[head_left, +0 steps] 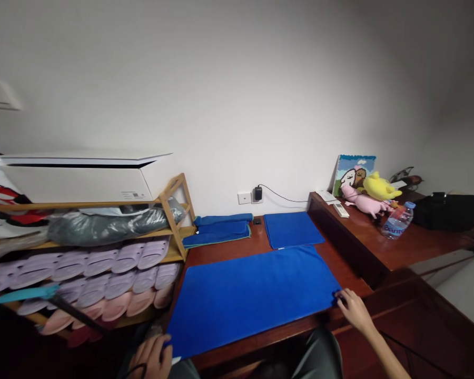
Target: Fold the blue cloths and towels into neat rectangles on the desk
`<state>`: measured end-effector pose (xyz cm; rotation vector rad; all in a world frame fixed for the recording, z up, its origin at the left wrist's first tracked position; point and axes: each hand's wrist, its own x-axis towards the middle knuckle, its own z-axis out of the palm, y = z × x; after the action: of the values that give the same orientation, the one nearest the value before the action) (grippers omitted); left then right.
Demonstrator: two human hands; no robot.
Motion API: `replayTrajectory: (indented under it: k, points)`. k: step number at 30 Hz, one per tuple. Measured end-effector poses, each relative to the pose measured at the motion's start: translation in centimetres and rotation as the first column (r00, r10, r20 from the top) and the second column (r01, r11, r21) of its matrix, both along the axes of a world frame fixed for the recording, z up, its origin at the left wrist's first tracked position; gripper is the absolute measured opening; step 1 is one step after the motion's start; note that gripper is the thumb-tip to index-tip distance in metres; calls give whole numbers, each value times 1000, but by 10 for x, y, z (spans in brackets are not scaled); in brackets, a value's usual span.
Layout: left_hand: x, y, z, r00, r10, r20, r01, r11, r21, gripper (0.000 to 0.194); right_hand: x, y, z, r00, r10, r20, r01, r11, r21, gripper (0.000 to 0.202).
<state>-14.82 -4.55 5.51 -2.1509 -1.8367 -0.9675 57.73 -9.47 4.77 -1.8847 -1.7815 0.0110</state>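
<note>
A large blue cloth (253,295), like a microfiber towel, lies spread flat on the reddish-brown wooden desk (217,255). At its near right corner my right hand (355,310) is closed, pinching the cloth's edge. My left hand (152,355) has its fingers curled round the near left corner, where a small white label shows just beside them. Behind the large cloth lies a folded blue cloth (294,229). More folded blue cloths with green edging (223,230) are stacked at the back left of the desk.
To the left stands a wooden rack (177,210) with rows of lilac and pink slippers (116,260) and a white box (82,181) on top. A raised desk section on the right holds a water bottle (398,221), plush toys (365,201) and a black bag (450,210).
</note>
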Motion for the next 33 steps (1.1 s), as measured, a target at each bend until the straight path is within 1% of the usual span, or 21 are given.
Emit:
replayTrajectory:
  k: [3,4,5,6,7,9,11,12,14,16,17,19,21,22,24,26,27,28,29,31,33]
  points:
    - [26,38,29,998,-39,-46,37,999,-34,42,-18,22,11,1000,12,-2,-12,1000,-5,48]
    - [35,52,34,996,-41,-74,38,998,-42,46,-25,30,12,1000,17,1,-17,1000,-8,51]
    - [42,65,36,994,-39,-104,34,998,-56,50,-31,37,11,1000,18,9,-18,1000,-17,53]
    - [46,75,35,991,-38,-132,27,996,-80,53,-36,42,7,1000,12,23,-11,999,-34,57]
    - [49,84,30,987,-34,-157,16,993,-113,57,-39,45,2,999,2,41,0,998,-57,60]
    - [47,94,13,981,-25,-195,-12,983,-183,63,-41,45,-11,997,-17,74,25,994,-103,64]
    - [39,97,-6,975,-22,-219,-29,973,-227,66,-36,38,-22,995,-30,91,41,992,-122,65]
    - [34,98,-14,973,-25,-230,-30,972,-235,67,-34,34,-24,995,-39,94,50,991,-123,64]
    - [27,99,-23,967,-35,-252,-25,972,-232,67,-32,31,-21,994,-66,92,76,991,-111,62]
    - [26,105,-21,963,-42,-266,-15,977,-212,65,-41,39,-6,994,-77,80,85,992,-91,62]
    - [28,111,-17,963,-47,-267,-7,980,-197,64,-52,49,5,995,-64,72,70,994,-82,62]
    - [38,126,-5,964,-62,-257,17,985,-174,63,-86,79,28,998,10,60,-5,997,-82,62]
    - [51,146,5,965,-90,-246,45,982,-181,63,-132,117,48,991,119,53,-111,986,-126,61]
    - [57,156,9,965,-106,-242,57,978,-199,63,-157,137,55,982,179,51,-169,972,-163,61]
    - [66,175,11,963,-125,-238,64,967,-246,63,-200,172,62,963,267,39,-247,932,-263,62]
    - [67,187,7,966,-115,-233,47,960,-277,63,-225,196,60,956,292,34,-261,896,-359,63]
    - [66,191,4,967,-103,-232,34,959,-281,63,-228,204,56,957,288,39,-250,886,-391,64]
    - [64,193,0,969,-87,-232,19,960,-279,63,-224,209,50,960,277,50,-233,883,-408,65]
    - [62,194,-3,970,-70,-232,4,961,-275,64,-214,212,44,963,261,65,-212,886,-413,65]
    - [58,195,-10,972,-45,-232,-20,963,-269,64,-179,211,31,972,213,101,-155,901,-405,67]
    - [57,194,-14,974,-27,-226,-35,963,-267,64,-133,206,18,982,129,139,-63,914,-401,67]
